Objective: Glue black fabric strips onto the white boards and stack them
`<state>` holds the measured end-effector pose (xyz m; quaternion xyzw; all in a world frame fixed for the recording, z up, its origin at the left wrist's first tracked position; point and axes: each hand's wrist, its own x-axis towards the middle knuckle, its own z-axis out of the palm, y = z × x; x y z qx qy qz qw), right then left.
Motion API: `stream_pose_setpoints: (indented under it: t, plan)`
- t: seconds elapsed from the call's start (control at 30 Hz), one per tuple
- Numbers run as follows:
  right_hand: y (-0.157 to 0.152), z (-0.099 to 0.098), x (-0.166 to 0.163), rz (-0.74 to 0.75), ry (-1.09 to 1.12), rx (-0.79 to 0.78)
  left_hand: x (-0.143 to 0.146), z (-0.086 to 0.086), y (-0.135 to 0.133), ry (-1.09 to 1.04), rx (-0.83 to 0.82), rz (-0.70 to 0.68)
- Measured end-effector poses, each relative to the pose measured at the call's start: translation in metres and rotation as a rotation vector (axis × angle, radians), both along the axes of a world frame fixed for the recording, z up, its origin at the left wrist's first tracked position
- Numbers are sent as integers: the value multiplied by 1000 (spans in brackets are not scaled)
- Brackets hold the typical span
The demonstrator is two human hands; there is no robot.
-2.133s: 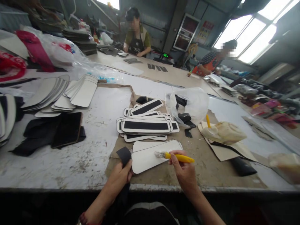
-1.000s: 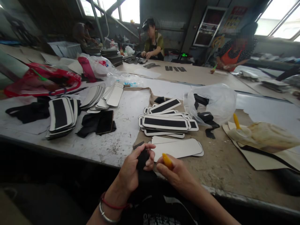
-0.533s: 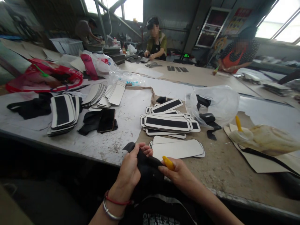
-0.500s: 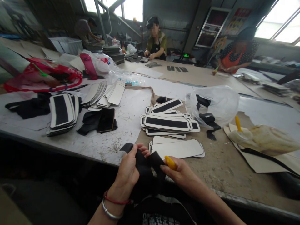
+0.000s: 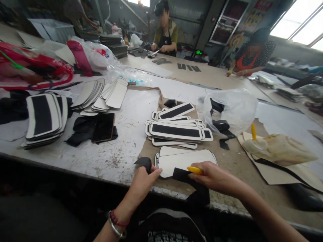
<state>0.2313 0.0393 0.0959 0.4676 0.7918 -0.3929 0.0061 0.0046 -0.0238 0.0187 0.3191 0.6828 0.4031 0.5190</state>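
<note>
"Grimy table (image 5: 126, 134) before you, co-worker (image 5: 165, 37) at twelve o'clock. What's changed?"

"Your hands have parted. Your right hand (image 5: 210, 174) grips the brush (image 5: 194, 170) and a black strip (image 5: 180, 174), now brought over the near edge of the white panel (image 5: 188, 158) at twelve; contact, I can't tell. Your left hand (image 5: 145, 178) pinches a dark curl (image 5: 144, 161) at eleven."

"Writing?"

"Your shirt print (image 5: 164, 237) starts 'O'; the green sign (image 5: 198, 52) is illegible."

The left hand (image 5: 144, 178) and right hand (image 5: 212, 174), close together half a second ago, are now spread apart. The right has brought the end of a black strip (image 5: 182, 174) over the near edge of the white board (image 5: 188, 160), and the left has moved to that board's near left corner.
</note>
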Motion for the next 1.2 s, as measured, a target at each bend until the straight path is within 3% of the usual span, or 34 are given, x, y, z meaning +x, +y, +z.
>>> stream_pose_setpoints:
  t: [0.2, 0.37, 0.9, 1.2]
  plan:
    - [37, -15, -37, 107, -105, -63, -3, -2, 4, 88, -20, -67]
    - [51, -20, -55, 201, -222, -22, -4, -5, 5, 98, -48, -81]
    - [60, -35, -60, 271, -373, 127, 2, -12, 9, 120, -95, -23]
    - [59, -32, -62, 286, -369, 150, 0, 1, 22, 61, -143, -110]
